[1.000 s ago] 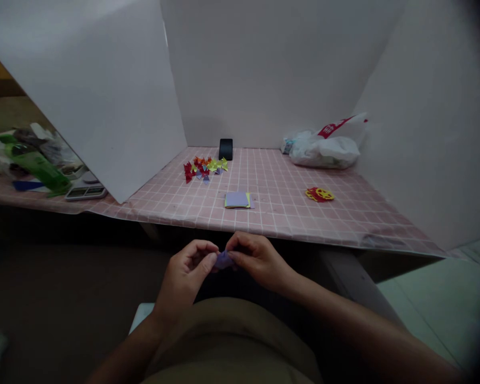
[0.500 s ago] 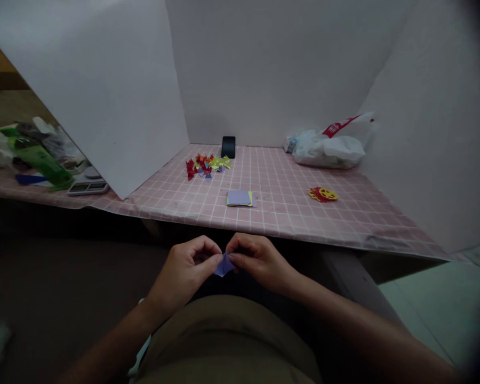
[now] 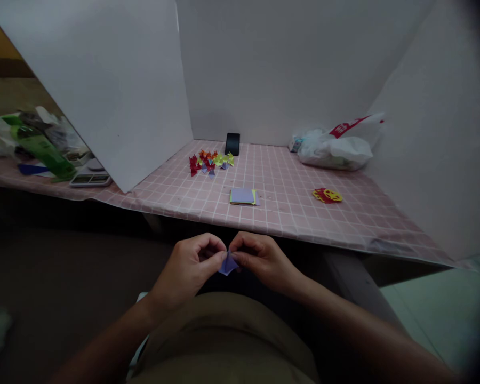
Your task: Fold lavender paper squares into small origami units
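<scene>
A small folded piece of purple paper [image 3: 228, 265] is held above my lap, just short of the table's front edge. My left hand [image 3: 196, 261] pinches its left side between thumb and forefinger. On the opposite side my right hand [image 3: 260, 255] pinches it the same way, the fingertips of both hands close together. A crease runs down the paper's middle, and its upper part is hidden by my fingers. Beyond my hands, a stack of square paper sheets [image 3: 242, 196], purple on top with yellow edges showing, lies on the table.
The table has a pink checked cover [image 3: 280, 213]. Folded paper pieces [image 3: 210, 161] in red, orange, yellow and purple lie near a black object [image 3: 232, 144]. To the right are red and yellow cutouts [image 3: 327, 195] and a white plastic bag [image 3: 336, 149]. White panels [image 3: 136, 96] enclose the area; a scale [image 3: 91, 178] sits left.
My view has shifted slightly. Both hands still pinch the purple paper, whose lower part now looks a little more spread, with the crease showing more clearly.
</scene>
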`<state>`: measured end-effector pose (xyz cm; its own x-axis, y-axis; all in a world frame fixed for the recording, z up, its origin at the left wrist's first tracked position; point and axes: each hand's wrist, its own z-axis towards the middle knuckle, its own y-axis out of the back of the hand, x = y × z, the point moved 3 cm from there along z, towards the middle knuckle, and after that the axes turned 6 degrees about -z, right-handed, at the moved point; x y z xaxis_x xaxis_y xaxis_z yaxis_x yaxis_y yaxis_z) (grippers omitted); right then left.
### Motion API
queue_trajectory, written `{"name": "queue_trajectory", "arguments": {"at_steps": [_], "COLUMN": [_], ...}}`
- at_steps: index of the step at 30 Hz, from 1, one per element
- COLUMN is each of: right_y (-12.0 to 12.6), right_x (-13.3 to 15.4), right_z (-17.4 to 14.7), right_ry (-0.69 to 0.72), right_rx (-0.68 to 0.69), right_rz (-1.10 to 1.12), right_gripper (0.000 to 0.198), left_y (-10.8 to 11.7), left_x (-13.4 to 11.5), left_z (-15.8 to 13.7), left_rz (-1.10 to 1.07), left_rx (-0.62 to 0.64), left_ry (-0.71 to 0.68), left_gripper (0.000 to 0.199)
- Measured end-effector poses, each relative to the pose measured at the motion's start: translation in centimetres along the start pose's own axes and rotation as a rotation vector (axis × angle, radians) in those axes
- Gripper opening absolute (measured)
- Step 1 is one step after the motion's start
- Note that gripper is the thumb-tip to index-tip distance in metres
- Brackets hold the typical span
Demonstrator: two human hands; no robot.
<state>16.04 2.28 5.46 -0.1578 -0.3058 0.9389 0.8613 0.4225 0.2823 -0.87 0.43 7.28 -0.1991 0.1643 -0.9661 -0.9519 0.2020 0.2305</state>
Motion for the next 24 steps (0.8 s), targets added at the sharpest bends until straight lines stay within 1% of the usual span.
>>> {"name": "queue_trajectory", "arguments": {"at_steps": [7, 12, 18, 24], "right_y": [0.02, 0.05, 0.03, 0.14], "right_x": [0.09, 0.19, 0.21, 0.24], "right_z": [0.07, 0.11, 0.08, 0.03], "right_ry": [0.013, 0.040, 0.020, 0.046], "right_rx": [-0.001, 0.000, 0.008, -0.022], "right_rz": [-0.025, -0.056, -0.059, -0.082], "right_gripper": [0.006, 0.007, 0.008, 0.008], "left_y": [-0.06, -0.14, -0.25, -0.29], "left_x": [-0.14, -0.05, -0.07, -0.09], "left_z": [0.08, 0.08, -0.20, -0.24], "left_rz": [-0.029, -0.004, 0.015, 0.052], "left_rx": [0.001, -0.003, 0.004, -0.019], "left_ry": [0.020, 0.020, 0.051, 0.005], "left_gripper": [0.009, 0.010, 0.010, 0.010]}}
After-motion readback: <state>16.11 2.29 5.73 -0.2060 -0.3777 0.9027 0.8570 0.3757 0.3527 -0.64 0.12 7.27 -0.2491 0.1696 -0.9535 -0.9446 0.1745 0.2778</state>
